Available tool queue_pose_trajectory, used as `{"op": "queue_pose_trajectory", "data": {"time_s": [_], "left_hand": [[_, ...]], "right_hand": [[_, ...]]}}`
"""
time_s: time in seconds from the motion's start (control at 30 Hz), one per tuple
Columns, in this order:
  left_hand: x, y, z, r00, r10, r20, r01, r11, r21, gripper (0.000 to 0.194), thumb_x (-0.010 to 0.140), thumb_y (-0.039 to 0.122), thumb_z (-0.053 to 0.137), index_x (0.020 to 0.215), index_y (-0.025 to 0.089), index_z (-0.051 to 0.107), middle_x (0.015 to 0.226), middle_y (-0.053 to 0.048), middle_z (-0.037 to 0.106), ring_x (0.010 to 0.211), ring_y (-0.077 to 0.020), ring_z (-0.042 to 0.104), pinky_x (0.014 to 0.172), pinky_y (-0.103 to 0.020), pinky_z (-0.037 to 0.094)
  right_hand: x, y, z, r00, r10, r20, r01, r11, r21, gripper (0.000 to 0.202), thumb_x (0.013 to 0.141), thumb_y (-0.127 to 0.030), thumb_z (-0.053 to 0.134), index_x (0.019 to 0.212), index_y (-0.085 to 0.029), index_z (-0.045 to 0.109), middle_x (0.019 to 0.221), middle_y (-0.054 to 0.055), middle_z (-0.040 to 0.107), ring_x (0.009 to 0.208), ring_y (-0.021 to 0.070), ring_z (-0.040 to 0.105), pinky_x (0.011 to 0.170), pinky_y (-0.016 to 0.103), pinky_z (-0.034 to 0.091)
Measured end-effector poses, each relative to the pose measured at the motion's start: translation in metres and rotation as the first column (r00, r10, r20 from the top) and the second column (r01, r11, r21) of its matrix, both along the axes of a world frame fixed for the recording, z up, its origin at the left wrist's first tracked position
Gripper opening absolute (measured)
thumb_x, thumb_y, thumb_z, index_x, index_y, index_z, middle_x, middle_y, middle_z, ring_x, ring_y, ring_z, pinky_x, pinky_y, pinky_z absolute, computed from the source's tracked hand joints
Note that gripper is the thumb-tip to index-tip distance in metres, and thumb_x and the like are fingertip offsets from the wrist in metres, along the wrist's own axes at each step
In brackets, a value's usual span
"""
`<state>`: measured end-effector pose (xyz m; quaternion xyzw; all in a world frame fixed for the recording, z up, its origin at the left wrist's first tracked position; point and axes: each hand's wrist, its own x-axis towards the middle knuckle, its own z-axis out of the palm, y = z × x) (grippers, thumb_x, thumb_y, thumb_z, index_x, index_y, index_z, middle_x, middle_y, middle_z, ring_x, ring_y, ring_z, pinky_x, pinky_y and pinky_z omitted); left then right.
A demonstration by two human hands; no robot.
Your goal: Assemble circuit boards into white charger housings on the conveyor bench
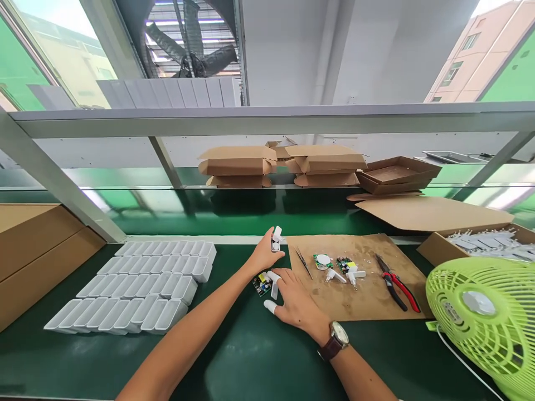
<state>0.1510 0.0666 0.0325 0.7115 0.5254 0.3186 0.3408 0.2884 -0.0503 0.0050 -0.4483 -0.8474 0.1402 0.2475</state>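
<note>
My left hand (266, 252) is closed on small white plastic parts (276, 238) near the left edge of the brown cardboard sheet (334, 301). My right hand (288, 295), with white covers on two fingertips, is spread low over the green table, its fingers beside a small white piece (275, 288); whether it grips that piece is unclear. A circuit board (262, 284) with yellow and dark components lies just left of it. On the sheet are tweezers (304, 263), a round white part on a board (323, 261), another circuit board (345, 264), white plug pieces (335, 275) and red-black pliers (397, 284).
Rows of white trays (137, 284) stand at the left, beside a large cardboard box (37, 262). A green fan (480, 323) sits front right, before an open box of white parts (443, 248). Folded cartons (238, 166) line the back shelf under a metal bar (267, 122).
</note>
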Motion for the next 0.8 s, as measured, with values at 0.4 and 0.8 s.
{"op": "queue_pose_trajectory", "data": {"time_s": [0.4,0.8], "left_hand": [[-0.014,-0.016,-0.010,0.998,0.070,0.011,-0.070,0.993,0.094,0.061,0.073,0.026,0.082,0.128,0.019,0.055,0.136,-0.014,0.061,0.121,-0.0300,0.064,0.102,-0.044,0.052],[-0.012,-0.016,0.000,0.909,0.251,0.334,-0.223,0.967,-0.120,0.024,0.068,0.011,0.080,0.085,0.022,0.066,0.082,-0.002,0.070,0.087,-0.0231,0.070,0.090,-0.035,0.055]], "right_hand": [[-0.003,0.005,-0.002,0.998,-0.049,-0.038,0.055,0.984,0.168,0.032,0.088,-0.031,0.078,0.111,-0.016,0.062,0.123,0.014,0.067,0.109,0.0328,0.060,0.091,0.050,0.055],[-0.002,0.012,-0.020,0.989,-0.049,-0.138,0.091,0.944,0.318,0.031,0.085,-0.024,0.080,0.109,-0.019,0.063,0.118,0.012,0.070,0.105,0.0306,0.064,0.087,0.047,0.058]]}}
